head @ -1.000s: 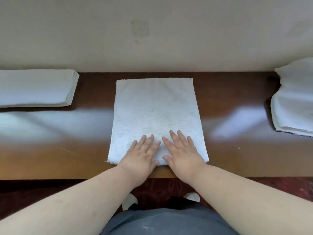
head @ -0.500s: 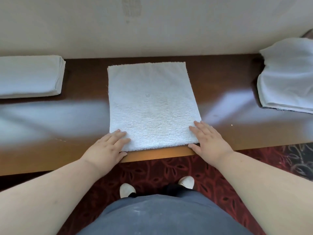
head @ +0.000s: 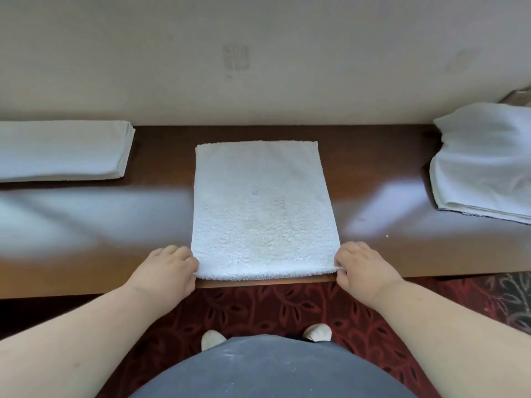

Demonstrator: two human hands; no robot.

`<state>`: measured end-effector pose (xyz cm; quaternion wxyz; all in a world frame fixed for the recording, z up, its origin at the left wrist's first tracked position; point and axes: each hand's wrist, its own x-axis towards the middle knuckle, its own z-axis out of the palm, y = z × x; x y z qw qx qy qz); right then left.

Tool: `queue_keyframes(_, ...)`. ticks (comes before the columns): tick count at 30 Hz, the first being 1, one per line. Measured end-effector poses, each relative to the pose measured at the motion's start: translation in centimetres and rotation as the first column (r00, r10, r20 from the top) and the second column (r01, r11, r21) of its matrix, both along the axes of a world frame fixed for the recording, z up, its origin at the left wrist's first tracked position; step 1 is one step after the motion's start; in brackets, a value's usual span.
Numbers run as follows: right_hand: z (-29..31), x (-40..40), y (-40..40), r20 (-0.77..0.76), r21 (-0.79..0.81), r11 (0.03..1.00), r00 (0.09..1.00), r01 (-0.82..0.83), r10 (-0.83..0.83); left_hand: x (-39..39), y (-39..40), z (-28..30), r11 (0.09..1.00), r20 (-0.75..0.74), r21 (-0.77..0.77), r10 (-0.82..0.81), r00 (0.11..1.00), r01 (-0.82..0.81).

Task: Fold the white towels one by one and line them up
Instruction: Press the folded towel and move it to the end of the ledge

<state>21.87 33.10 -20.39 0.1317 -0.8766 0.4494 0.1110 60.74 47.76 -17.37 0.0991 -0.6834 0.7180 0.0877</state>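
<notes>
- We see the white towel (head: pixel 263 208) flat on the wooden table (head: pixel 379 202), its near edge at the table's front edge.
- Our left hand (head: pixel 169 268) pinches its near-left corner; our right hand (head: pixel 359 268) pinches the near-right corner, fingers curled.
- Folded towels (head: pixel 63 149) lie far left of it, a loose pile (head: pixel 485 162) far right.

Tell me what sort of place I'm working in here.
Probably a hotel room or its linen area: a polished wooden counter against a plain wall, patterned red carpet underfoot, and white towels stacked at both ends.
</notes>
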Motion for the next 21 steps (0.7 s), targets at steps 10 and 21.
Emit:
queue_keyframes(10,3.4,-2.0,-2.0,0.438,0.184,0.970,0.870,0.159,-0.226,-1.6,-0.3,3.9,0.869,-0.424,-0.025,0.439,0.792,-0.495)
queue_keyframes(21,4.9,7.7,-16.1,0.724,0.306,0.834,0.457,0.459,-0.517,0.3,-15.0,3.6,0.415,-0.858,0.014,0.471,0.202,-0.910)
